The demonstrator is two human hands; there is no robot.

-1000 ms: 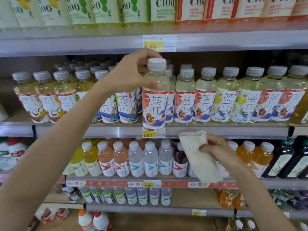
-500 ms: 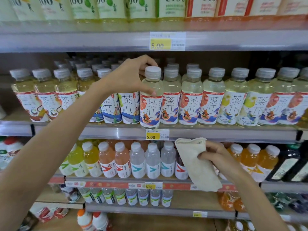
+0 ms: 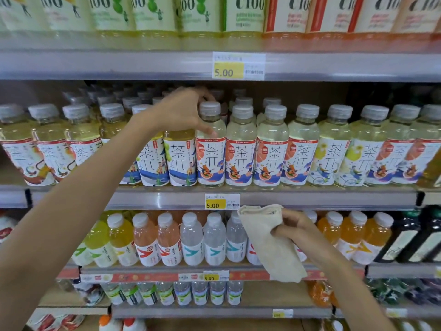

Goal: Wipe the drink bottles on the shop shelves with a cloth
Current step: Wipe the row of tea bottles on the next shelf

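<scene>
A pale tea bottle with a grey cap and an orange-and-blue label stands in the front row of the middle shelf. My left hand curls round its neck, thumb on the shoulder, fingers behind the cap. Lower down, in front of the shelf below, my right hand grips a folded beige cloth that hangs down from it. The cloth touches no bottle.
Matching tea bottles fill the middle shelf on both sides. C100 bottles line the top shelf. Orange, clear and yellow drinks stand on the lower shelf, dark bottles at the right. Yellow price tags hang on the rails.
My left hand has pushed the tea bottle back from the shelf edge into line with its row. The right hand and cloth have kept their place below the shelf.
</scene>
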